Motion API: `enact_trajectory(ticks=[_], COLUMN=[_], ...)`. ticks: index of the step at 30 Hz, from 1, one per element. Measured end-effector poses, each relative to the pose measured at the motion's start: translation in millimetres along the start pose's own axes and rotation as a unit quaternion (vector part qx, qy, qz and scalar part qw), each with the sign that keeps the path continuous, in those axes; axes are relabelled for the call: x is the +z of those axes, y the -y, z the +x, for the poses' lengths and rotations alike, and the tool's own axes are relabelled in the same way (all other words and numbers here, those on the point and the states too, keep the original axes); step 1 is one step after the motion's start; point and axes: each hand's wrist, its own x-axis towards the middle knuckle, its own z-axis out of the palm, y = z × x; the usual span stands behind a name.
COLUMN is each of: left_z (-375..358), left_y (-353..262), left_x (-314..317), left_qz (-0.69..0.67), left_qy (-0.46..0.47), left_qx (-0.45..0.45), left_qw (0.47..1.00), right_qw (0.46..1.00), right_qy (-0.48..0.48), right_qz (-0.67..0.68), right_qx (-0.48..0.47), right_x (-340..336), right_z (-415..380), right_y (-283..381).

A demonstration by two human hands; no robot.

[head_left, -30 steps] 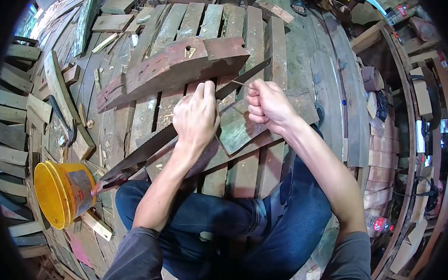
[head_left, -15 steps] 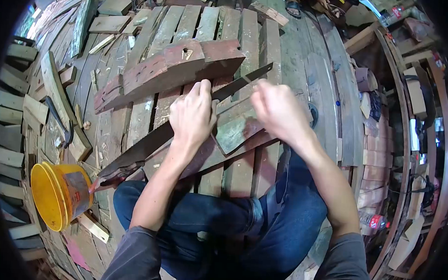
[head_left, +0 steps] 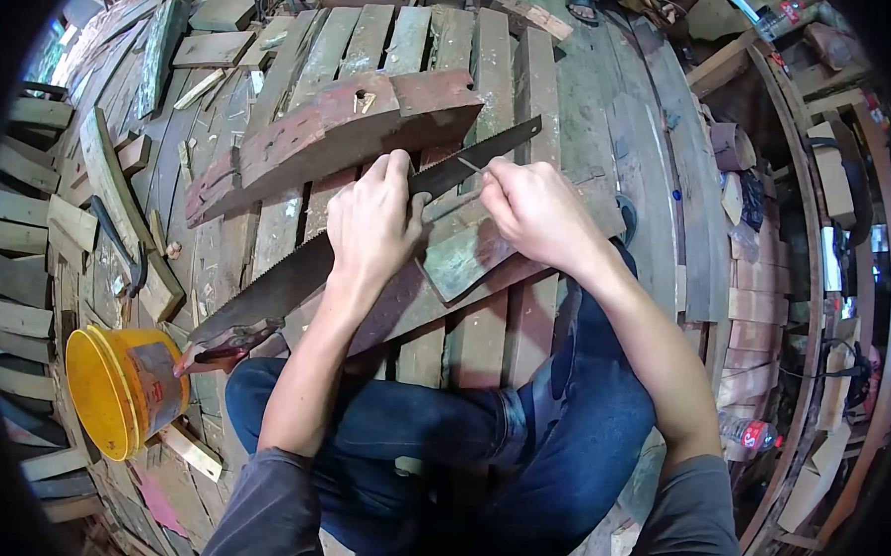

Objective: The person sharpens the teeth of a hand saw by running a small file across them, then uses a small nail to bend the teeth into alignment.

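Observation:
A long hand saw [head_left: 291,283] lies diagonally, teeth facing up and away, its reddish handle [head_left: 232,346] at the lower left. My left hand [head_left: 374,215] is closed around the middle of the blade. Close to the blade's far end, my right hand [head_left: 538,210] pinches a thin rod [head_left: 469,165], whose tip is at the toothed edge. Under the saw and my hands are a greyish-green wood block [head_left: 466,261] and a dark reddish board [head_left: 394,311]. Beyond them sits a thick reddish timber [head_left: 323,134] with a small hole.
A yellow bucket [head_left: 107,392] stands at the lower left. A black-framed tool [head_left: 117,239] rests by a long wood piece [head_left: 121,199]. Offcuts lie on the slatted floor at the upper left. Bottles [head_left: 752,434] and a wooden rail are on the right. Part of another person shows at the top.
My right hand has moved left and slightly down, and the rod is now clearly visible at the teeth. The blade has shifted slightly, with its toothed edge more visible.

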Motion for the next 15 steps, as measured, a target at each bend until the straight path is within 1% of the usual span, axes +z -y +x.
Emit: enact_trajectory(ticks=[7, 15], left_z=[3, 4], left_y=[0, -2], left_x=[-7, -12], left_qz=[-0.037, -0.050], left_qy=[0.025, 0.027], left_qx=[-0.022, -0.031], left_qw=[0.999, 0.998], right_qw=[0.999, 0.998], right_qy=[0.002, -0.004], right_qz=[-0.035, -0.060], right_qx=[-0.013, -0.023], right_x=[2, 4], right_z=[1, 2], right_y=[2, 1])
